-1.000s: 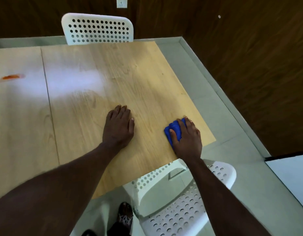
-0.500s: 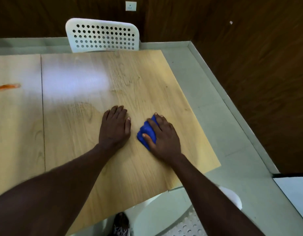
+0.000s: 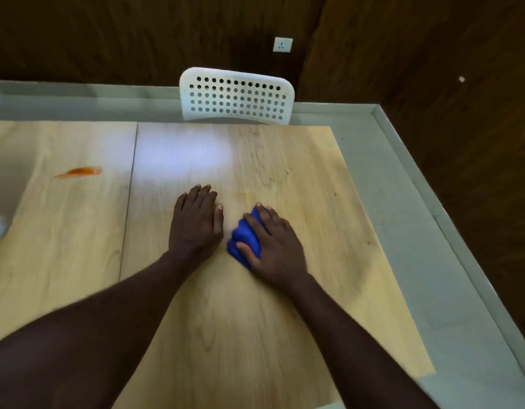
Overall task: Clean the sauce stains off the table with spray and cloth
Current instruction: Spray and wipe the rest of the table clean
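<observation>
Right grip (image 3: 273, 246): clamped on cloth (image 3: 245, 234), blue, crumpled, soft. Left grip (image 3: 196, 222), just beside: fingers straight, flat on bench (image 3: 255, 335), pale woodgrain. Stain (image 3: 79, 172): orange streak, well left of both.

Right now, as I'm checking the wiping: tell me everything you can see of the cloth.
The cloth is bright blue, soft-looking fabric, bunched into a wad with folds. It lies on the wooden table under the right hand, whose fingers lie over it, thumb against its near side. Only its left part shows. The left hand lies flat beside it, apart.
</observation>
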